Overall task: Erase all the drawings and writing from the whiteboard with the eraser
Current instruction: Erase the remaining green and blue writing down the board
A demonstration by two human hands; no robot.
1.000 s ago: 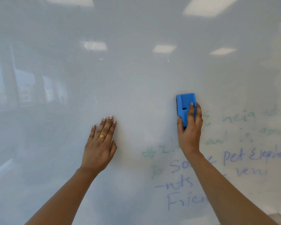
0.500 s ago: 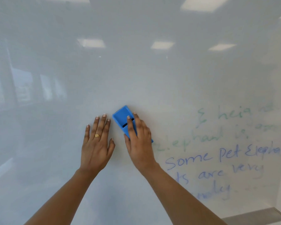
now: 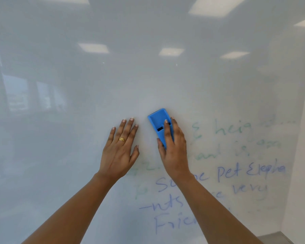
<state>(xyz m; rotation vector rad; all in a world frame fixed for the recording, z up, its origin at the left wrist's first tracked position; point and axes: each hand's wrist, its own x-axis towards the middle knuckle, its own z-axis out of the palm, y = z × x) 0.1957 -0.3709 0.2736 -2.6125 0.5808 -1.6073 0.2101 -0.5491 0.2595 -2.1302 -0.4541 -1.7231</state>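
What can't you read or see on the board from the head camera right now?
Head view:
- Blue writing: middle letters of the lower lines hidden by the right forearm.
- Green writing: smeared, too faint to read.
- Eraser: lower end under the right hand.
- Whiteboard: top and left edges cut off by the frame.

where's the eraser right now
In the head view the blue eraser lies against the whiteboard just right of centre, held by the right hand, between the flat left hand and the faded green writing.
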